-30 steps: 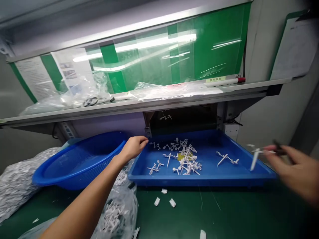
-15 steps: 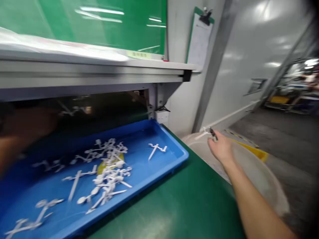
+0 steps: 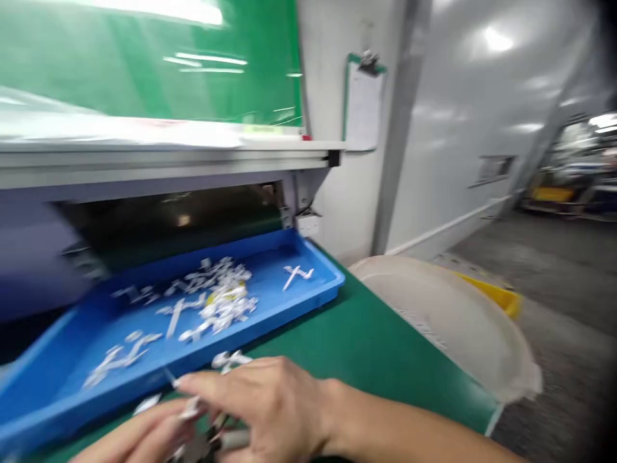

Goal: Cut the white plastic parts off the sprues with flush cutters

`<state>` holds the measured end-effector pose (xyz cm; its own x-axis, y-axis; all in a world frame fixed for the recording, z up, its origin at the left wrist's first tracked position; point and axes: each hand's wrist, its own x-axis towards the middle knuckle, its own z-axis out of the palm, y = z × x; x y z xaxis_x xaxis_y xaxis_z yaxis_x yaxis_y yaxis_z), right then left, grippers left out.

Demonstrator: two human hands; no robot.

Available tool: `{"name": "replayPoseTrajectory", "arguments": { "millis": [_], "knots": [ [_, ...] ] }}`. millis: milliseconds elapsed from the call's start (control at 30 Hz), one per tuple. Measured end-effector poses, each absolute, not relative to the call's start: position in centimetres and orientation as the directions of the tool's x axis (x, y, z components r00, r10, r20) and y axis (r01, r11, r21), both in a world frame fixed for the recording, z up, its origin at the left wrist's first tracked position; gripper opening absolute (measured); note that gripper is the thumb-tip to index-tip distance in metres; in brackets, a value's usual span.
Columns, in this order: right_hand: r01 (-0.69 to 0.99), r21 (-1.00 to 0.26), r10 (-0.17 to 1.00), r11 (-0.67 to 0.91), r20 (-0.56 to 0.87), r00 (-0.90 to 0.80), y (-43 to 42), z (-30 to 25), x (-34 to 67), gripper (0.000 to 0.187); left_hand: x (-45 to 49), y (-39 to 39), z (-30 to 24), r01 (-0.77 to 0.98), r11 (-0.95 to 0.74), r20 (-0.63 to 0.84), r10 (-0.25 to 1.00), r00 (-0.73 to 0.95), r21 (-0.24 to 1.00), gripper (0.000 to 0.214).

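At the bottom of the head view, my right hand [image 3: 284, 402] curls closed around a dark pliers-like hand tool [image 3: 234, 440] with a grey handle; its jaws are blurred. Close against it, my left hand [image 3: 149, 432] pinches a small white plastic piece [image 3: 190, 409]. More white branched plastic pieces [image 3: 232, 360] lie on the green table [image 3: 366, 350], just beyond my hands. Behind them stands a blue tray [image 3: 308, 296] with a heap of white branched plastic pieces [image 3: 226, 305] over something yellow. Palms and part of the tool are hidden.
A large pale round bin [image 3: 511, 360] stands right of the table, with white bits inside. A shelf [image 3: 193, 168] overhangs the back of the tray. A clipboard [image 3: 365, 106] hangs on the wall, and a yellow container [image 3: 496, 296] sits beyond the bin.
My right hand has come back from over the bin to the table front; the white piece at its tool there is no longer seen. My left hand has moved from far left to meet it.
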<state>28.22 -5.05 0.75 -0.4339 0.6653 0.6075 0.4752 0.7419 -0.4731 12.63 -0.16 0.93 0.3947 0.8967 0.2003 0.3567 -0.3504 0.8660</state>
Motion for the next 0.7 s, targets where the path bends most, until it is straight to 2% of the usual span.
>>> {"name": "replayPoseTrajectory", "arguments": {
  "millis": [67, 167, 233, 333, 400, 500, 600, 700],
  "knots": [
    [0.408, -0.587, 0.715, 0.699, 0.557, -0.423, -6.6, 0.1, 26.4, 0.062, 8.7, -3.6, 0.3, 0.411, -0.219, 0.039, 0.915, 0.402, 0.885, 0.044],
    [0.347, -0.731, 0.805, 0.587, 0.483, -0.345, -6.8, -0.3, 25.9, 0.04, 6.0, -5.9, 1.2, 0.366, -0.086, -0.14, 0.824, 0.549, 0.927, 0.038],
    [0.334, -0.791, 0.849, 0.513, 0.41, -0.334, -6.6, -0.2, 25.9, 0.036, 5.5, -5.8, 2.0, 0.303, -0.083, -0.129, 0.775, 0.618, 0.949, 0.033],
    [0.335, -0.818, 0.871, 0.467, 0.359, -0.336, -6.7, -0.2, 25.7, 0.041, 5.1, -5.0, 2.2, 0.31, -0.143, -0.077, 0.795, 0.602, 0.94, 0.032],
    [0.381, -0.796, 0.874, 0.47, 0.357, -0.331, -6.9, -0.5, 25.6, 0.039, 4.5, -4.5, 1.6, 0.332, -0.179, -0.024, 0.851, 0.525, 0.926, 0.03],
    [0.538, -0.711, 0.887, 0.453, 0.297, -0.355, -6.8, -1.3, 25.4, 0.019, 3.6, -4.3, 0.4, 0.297, -0.166, 0.03, 0.909, 0.415, 0.94, 0.027],
    [0.72, -0.577, 0.919, 0.386, 0.17, -0.356, -6.5, -2.2, 25.0, 0.011, 3.1, -4.5, -0.2, 0.242, -0.168, 0.057, 0.912, 0.407, 0.956, 0.028],
    [0.807, -0.478, 0.937, 0.346, 0.127, -0.327, -6.3, -2.6, 24.7, 0.012, 3.2, -4.9, 0.2, 0.313, -0.237, 0.079, 0.893, 0.444, 0.92, 0.029]
  ]
}}
